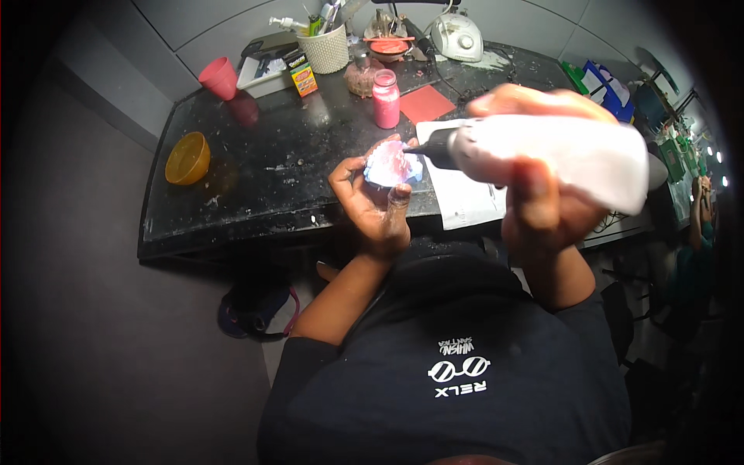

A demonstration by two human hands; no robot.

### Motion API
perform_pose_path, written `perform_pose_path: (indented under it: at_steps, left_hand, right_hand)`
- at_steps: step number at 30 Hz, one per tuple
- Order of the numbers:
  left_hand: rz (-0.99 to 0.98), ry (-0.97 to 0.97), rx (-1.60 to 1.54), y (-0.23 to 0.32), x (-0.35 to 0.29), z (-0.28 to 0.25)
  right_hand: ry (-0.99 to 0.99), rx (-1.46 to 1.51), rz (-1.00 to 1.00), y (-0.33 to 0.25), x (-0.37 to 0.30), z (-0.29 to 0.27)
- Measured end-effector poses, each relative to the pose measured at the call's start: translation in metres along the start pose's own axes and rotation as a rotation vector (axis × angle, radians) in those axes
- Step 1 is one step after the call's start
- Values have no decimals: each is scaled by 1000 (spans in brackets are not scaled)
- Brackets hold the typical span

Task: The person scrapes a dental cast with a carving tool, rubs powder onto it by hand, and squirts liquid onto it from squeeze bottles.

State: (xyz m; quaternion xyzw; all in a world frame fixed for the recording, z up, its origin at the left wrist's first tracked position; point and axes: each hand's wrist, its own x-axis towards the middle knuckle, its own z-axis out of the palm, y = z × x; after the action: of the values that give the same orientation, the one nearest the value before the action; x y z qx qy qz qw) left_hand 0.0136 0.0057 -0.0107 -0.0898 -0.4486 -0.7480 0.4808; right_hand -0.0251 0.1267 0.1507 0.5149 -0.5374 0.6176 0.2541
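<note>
My left hand (370,208) is raised over the near edge of the black worktable, its fingers and thumb closed around a small cast (385,166). The piece looks like a dental cast, pale pink in the middle with bluish-white edges. My right hand (540,203) grips a white squeeze bottle (570,151), tipped on its side and close to the camera. Its black nozzle (434,149) points left, with the tip at the cast's right side; whether it touches, I cannot tell. Past the cast stands a glass jar of pink powder (386,101).
An orange bowl (188,158) and a pink cup (219,77) stand on the left. Farther back are a small box (304,76), a white woven basket (324,50) of tools and a white machine (457,37). Paper sheets (465,203) and a red square (428,103) lie right of centre.
</note>
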Motion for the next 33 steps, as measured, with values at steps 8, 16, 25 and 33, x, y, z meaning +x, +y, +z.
perform_pose_path:
  at_steps: [8, 16, 25, 33]
  left_hand:
    - [29, -2, 12, -6, 0, -3]
    - [44, -43, 46, 2, 4, 1]
    - [65, -69, 109, 0, 3, 1]
    - [146, -91, 72, -6, 9, 4]
  right_hand:
    - [-248, -363, -513, 32, 10, -6]
    - [-302, -414, -254, 16, 2, -10]
    - [105, 133, -24, 9, -10, -9]
    - [-333, -392, -353, 11, 6, -20]
